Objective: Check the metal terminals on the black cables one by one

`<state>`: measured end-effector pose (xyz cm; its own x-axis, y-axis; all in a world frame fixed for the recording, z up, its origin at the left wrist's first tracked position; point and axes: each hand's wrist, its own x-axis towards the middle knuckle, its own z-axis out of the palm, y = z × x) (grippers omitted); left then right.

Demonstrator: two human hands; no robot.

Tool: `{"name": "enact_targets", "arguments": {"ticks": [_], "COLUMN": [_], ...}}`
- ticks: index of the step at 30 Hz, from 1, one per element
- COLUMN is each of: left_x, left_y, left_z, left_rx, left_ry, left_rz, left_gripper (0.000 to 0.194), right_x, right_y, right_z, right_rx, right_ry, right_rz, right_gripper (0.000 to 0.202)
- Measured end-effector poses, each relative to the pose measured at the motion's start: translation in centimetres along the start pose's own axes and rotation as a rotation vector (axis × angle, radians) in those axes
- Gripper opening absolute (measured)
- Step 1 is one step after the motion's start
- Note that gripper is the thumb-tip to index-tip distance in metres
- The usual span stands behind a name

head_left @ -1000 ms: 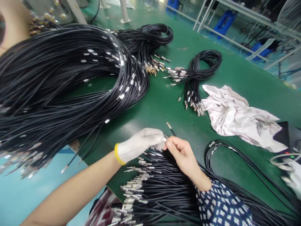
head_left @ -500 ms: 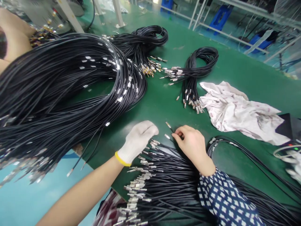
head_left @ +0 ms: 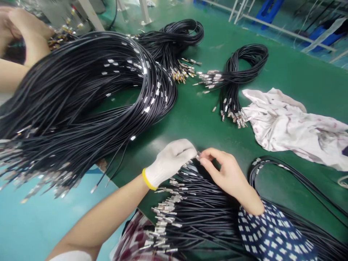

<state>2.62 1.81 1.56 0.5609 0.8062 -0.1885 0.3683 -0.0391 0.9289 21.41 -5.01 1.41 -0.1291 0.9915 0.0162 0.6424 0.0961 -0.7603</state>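
Observation:
My left hand (head_left: pixel 172 157), in a white knit glove with a yellow cuff, is closed in a pinch at the silvery metal tip of a black cable (head_left: pixel 198 156). On the other side of that tip, my bare right hand (head_left: pixel 227 172) pinches the cable between thumb and forefinger. The fingertips of both hands nearly meet, partly hiding the tip. Below them lies a spread bundle of black cables (head_left: pixel 206 210), their metal ends fanned toward the left. A navy sleeve with white motifs (head_left: pixel 274 232) covers my right forearm.
A large coil of black cables (head_left: pixel 152 119) fills the left side, its ends overhanging the green table (head_left: pixel 206 123). Two looped bundles (head_left: pixel 187 30) (head_left: pixel 244 72) lie farther back. A crumpled white cloth (head_left: pixel 293 123) is at right. Another person's hands (head_left: pixel 29 32) work at upper left.
My left hand has moved right to meet the right hand at the cable tip. The view has shifted slightly. The other person's hands show more at upper left.

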Motion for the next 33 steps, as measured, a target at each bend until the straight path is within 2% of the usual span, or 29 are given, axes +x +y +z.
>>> {"name": "enact_targets", "arguments": {"ticks": [4, 9, 13, 15, 24, 33], "left_x": [-0.1, -0.2, -0.1, -0.1, 0.3, 0.4], "left_y": [-0.1, -0.8, -1.4, -1.6, -1.9, -2.0], "left_z": [-0.1, -0.2, -0.4, -0.5, -0.4, -0.3], "left_rx": [-0.104, -0.254, -0.598, -0.664, -0.605, -0.603], "left_ry": [-0.062, -0.087, -0.241, -0.3, -0.332, -0.362], "left_rz": [0.007, 0.023, 0.016, -0.003, -0.034, -0.031], "left_gripper": [0.022, 0.024, 0.024, 0.025, 0.026, 0.027], "right_x": [-0.2, -0.7, -0.6, -0.5, -0.3, -0.3], "right_y": [-0.9, -1.1, -1.0, -0.9, -1.3, -1.5], "right_z": [0.6, 0.8, 1.2, 1.4, 1.9, 2.2], "right_rx": [0.08, 0.176, 0.288, 0.351, 0.389, 0.397], "right_ry": [-0.074, -0.101, -0.07, -0.074, 0.052, 0.084], "right_rz": [0.056, 0.103, 0.086, 0.08, 0.022, 0.046], "right_gripper": [0.028, 0.027, 0.028, 0.031, 0.026, 0.029]}}
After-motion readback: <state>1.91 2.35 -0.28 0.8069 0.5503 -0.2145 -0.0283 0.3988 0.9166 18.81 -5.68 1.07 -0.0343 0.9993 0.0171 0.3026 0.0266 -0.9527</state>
